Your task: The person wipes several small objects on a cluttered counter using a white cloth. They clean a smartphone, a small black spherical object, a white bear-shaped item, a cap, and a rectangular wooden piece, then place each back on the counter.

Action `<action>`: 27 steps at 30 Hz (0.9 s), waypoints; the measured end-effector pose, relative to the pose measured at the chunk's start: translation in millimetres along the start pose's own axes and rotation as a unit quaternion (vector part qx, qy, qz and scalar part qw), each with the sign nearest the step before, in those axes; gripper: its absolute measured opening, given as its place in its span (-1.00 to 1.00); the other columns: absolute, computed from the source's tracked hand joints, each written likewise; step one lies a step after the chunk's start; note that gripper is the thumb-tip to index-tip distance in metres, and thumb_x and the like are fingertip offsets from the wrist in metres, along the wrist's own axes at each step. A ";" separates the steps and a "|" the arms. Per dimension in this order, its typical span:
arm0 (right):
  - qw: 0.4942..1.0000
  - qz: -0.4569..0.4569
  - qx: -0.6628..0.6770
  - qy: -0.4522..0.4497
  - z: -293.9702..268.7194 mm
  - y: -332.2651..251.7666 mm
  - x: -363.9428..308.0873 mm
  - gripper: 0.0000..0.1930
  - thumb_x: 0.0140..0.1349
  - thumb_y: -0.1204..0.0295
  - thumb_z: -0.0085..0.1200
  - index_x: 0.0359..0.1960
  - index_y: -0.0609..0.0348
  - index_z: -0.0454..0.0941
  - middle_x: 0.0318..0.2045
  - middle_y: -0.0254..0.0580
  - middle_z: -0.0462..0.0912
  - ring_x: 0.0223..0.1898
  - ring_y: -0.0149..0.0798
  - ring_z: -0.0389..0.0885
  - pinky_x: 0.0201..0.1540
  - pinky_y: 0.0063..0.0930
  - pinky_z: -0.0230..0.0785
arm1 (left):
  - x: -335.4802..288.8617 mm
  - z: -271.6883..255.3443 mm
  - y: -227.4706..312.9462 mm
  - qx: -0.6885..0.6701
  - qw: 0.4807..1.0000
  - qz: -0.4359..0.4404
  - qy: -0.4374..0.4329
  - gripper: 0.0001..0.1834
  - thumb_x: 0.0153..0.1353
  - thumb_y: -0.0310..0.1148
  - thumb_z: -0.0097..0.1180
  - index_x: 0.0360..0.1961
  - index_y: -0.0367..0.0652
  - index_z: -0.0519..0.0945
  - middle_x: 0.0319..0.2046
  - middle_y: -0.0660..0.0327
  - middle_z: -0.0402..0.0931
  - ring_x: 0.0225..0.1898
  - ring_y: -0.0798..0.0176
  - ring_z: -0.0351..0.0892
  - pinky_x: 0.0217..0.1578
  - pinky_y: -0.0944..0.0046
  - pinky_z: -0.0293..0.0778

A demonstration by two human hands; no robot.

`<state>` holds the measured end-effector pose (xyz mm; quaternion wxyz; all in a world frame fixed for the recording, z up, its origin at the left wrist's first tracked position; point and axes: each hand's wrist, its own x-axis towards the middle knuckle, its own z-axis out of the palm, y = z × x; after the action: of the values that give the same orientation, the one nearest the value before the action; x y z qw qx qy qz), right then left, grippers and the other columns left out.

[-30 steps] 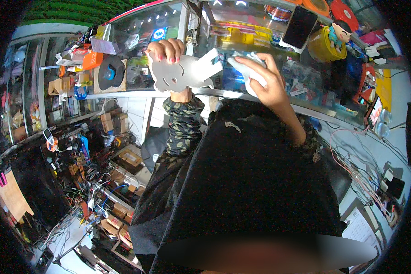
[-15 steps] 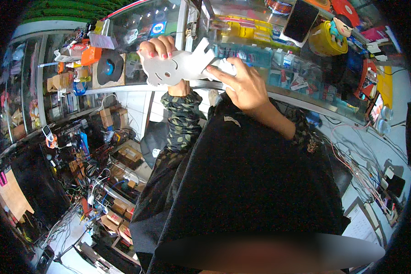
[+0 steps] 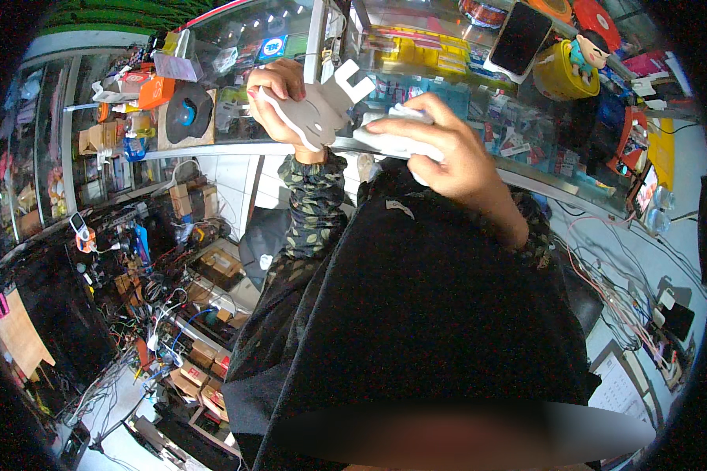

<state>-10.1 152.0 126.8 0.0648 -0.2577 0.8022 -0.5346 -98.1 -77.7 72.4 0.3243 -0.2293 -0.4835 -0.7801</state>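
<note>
My left hand (image 3: 277, 88) grips a flat grey board with white edges (image 3: 314, 110), cut like an animal's head with a slotted, two-pronged end. The board is tilted, its prongs pointing up and to the right. In my right hand (image 3: 457, 149) is a folded white cloth (image 3: 397, 135), pressed under the fingers. A small gap parts the cloth from the board. Both hands are above the front edge of a glass display counter (image 3: 518, 169).
A phone (image 3: 520, 38) lies on the counter at the right, beside a yellow pot with a figurine (image 3: 583, 61). An orange box (image 3: 156, 93) and a dark round item with a blue centre (image 3: 187, 116) are at left. Cables and small boxes (image 3: 200, 353) clutter the lower left.
The board has turned in my left hand, its face now more edge-on. My right hand with the cloth has drawn off the board, to the right and slightly down.
</note>
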 end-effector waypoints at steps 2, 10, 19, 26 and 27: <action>1.000 0.009 0.001 0.021 -9.1 -11.0 -2.0 -0.37 -0.08 0.64 -0.07 0.12 0.00 0.65 -0.03 -0.02 0.51 -0.01 -0.02 0.56 0.09 -0.33 0.41 | -3.0 6.6 3.4 0.019 1.000 -0.019 -0.015 -0.53 0.50 -0.03 -0.29 -0.51 -0.08 0.29 -0.65 0.25 0.20 -0.64 0.33 0.11 -0.53 0.25 0.14; 0.996 -0.079 0.005 0.046 26.2 -3.1 4.3 -0.32 -0.02 0.63 0.12 0.24 -0.16 0.55 0.02 -0.03 0.42 -0.08 -0.02 0.58 -0.03 -0.28 0.46 | -19.3 36.4 1.5 0.009 0.998 -0.055 0.002 -0.55 0.52 -0.10 -0.31 -0.50 -0.14 0.26 -0.64 0.25 0.16 -0.61 0.37 0.07 -0.55 0.34 0.04; 0.996 -0.010 0.029 0.078 31.3 8.7 -1.7 -0.54 0.10 0.43 0.27 0.10 -0.04 0.59 0.00 -0.04 0.47 -0.09 0.03 0.62 -0.06 -0.25 0.50 | -19.9 36.5 -0.9 0.149 0.983 -0.071 0.078 -0.56 0.55 -0.01 -0.33 -0.37 -0.12 0.28 -0.57 0.29 0.20 -0.58 0.43 0.09 -0.53 0.40 0.05; 0.983 -0.041 0.022 0.178 35.9 26.7 4.2 -0.68 0.17 0.47 0.27 -0.02 0.14 0.63 -0.08 -0.07 0.56 -0.01 -0.01 0.59 0.02 -0.28 0.45 | -36.6 55.5 7.5 0.245 0.963 -0.116 0.014 -0.54 0.54 0.02 -0.30 -0.30 -0.15 0.34 -0.51 0.32 0.28 -0.51 0.48 0.20 -0.50 0.40 0.11; 0.980 -0.056 0.016 0.189 34.0 29.9 5.7 -0.70 0.17 0.49 0.25 -0.03 0.15 0.63 -0.07 -0.07 0.56 0.00 0.00 0.59 0.04 -0.27 0.44 | -41.1 59.1 8.4 0.250 0.960 -0.124 0.001 -0.55 0.55 0.01 -0.29 -0.31 -0.16 0.34 -0.51 0.32 0.29 -0.51 0.48 0.21 -0.50 0.39 0.12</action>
<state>-12.4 130.1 86.8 -0.1143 -0.1951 0.7756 -0.5893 -61.3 -15.4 75.2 0.2724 -0.0778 -0.6877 -0.6685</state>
